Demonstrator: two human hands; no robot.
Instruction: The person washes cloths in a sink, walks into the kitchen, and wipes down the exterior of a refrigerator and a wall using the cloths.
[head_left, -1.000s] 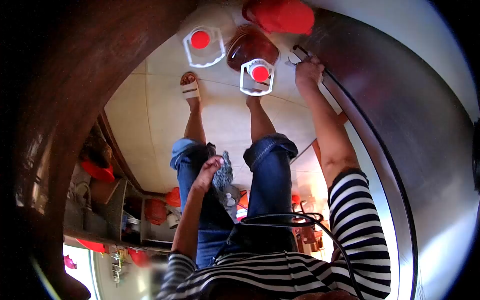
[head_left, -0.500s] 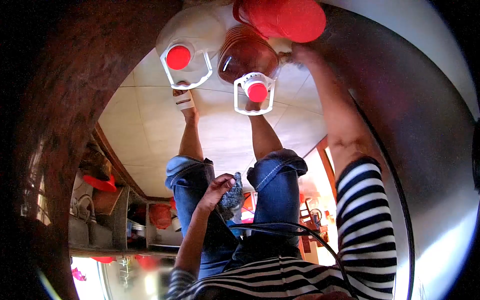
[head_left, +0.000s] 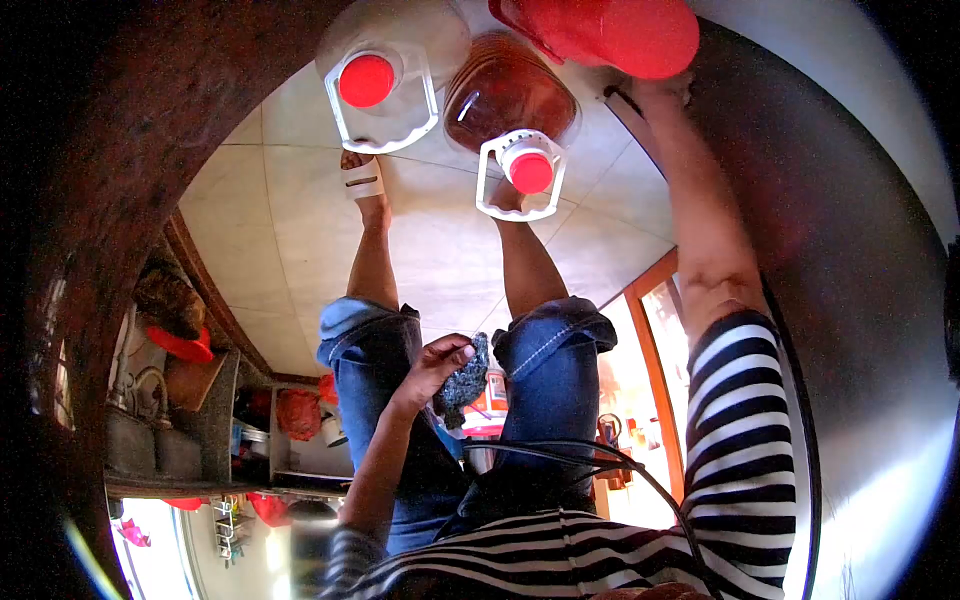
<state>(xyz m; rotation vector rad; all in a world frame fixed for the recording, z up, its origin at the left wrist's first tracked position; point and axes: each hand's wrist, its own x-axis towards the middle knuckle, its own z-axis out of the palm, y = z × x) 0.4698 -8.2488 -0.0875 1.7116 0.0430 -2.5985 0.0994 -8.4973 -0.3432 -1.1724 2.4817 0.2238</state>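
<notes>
My left hand [head_left: 436,368] is closed on a dark grey, rough-textured scouring pad [head_left: 463,384], held between my knees. My right arm in a striped sleeve reaches forward to the upper right. My right hand [head_left: 662,95] is right beneath a red plastic vessel [head_left: 640,35], whose top is cut off by the view's edge. Its fingers are partly hidden and blurred, and a short dark strip shows beside them. To its left, a clear jug of brown liquid [head_left: 510,95] with a red cap and white handle stands on the floor, near a paler jug [head_left: 366,80].
My feet rest on pale floor tiles [head_left: 230,220] just behind the jugs. A black cable [head_left: 800,400] runs down the right, along a large dark curved surface [head_left: 800,190]. At lower left are shelves [head_left: 220,430] with red bags and pots, and a tap [head_left: 150,385].
My right hand has shifted to the right, and the red vessel sits further right too. My left hand keeps its hold on the scouring pad. The whole view has shifted slightly.
</notes>
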